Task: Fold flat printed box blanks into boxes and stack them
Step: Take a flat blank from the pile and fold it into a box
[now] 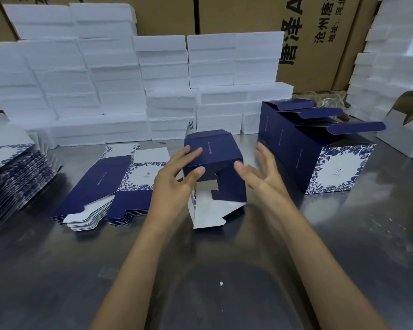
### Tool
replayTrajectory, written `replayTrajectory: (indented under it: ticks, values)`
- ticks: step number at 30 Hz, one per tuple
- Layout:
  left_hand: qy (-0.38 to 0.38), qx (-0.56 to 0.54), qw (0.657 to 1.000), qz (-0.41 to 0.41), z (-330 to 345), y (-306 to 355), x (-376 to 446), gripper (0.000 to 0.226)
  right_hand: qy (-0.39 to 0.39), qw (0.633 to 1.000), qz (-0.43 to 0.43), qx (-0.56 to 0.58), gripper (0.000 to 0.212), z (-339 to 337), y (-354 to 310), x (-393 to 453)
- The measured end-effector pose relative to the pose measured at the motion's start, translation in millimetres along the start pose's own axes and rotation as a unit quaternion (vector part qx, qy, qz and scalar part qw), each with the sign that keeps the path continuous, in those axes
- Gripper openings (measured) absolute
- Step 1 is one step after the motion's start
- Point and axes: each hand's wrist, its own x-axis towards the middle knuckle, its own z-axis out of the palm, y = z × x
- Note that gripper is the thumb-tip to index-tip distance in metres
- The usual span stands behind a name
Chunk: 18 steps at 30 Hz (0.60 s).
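Observation:
A half-formed navy box (215,160) stands tilted on the steel table (224,270), its white inner flaps hanging toward me. My left hand (177,175) holds its left side, fingers on the top face and thumb on the near face. Just right of the box my right hand (260,167) hovers with fingers spread, apart from the cardboard. A pile of flat navy-and-floral blanks (105,191) lies to the left. A row of folded boxes (315,151) with raised lids stands to the right.
A second, taller pile of flat blanks (14,179) sits at the far left edge. White foam blocks (129,91) are stacked along the back, with more (386,67) at the right. Brown cartons (320,32) stand behind them. A silver box (405,136) sits at the far right.

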Motion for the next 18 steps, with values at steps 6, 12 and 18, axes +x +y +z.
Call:
replayTrajectory:
  ticks: [6, 12, 18]
  values:
    - [0.100, -0.085, 0.982, -0.135, 7.6, -11.5, 1.2, 0.033, 0.009, 0.990, 0.129, 0.048, 0.044, 3.4, 12.0, 12.4]
    - [-0.016, -0.180, 0.939, -0.293, 25.3, -11.5, -4.3, 0.031, 0.008, 0.998, -0.068, -0.007, 0.024, 2.4, 3.2, 4.8]
    - [-0.302, -0.258, 0.782, -0.480, 31.3, -11.7, -12.0, 0.024, -0.036, 0.990, -0.127, -0.046, 0.024, 3.4, -5.8, -2.3]
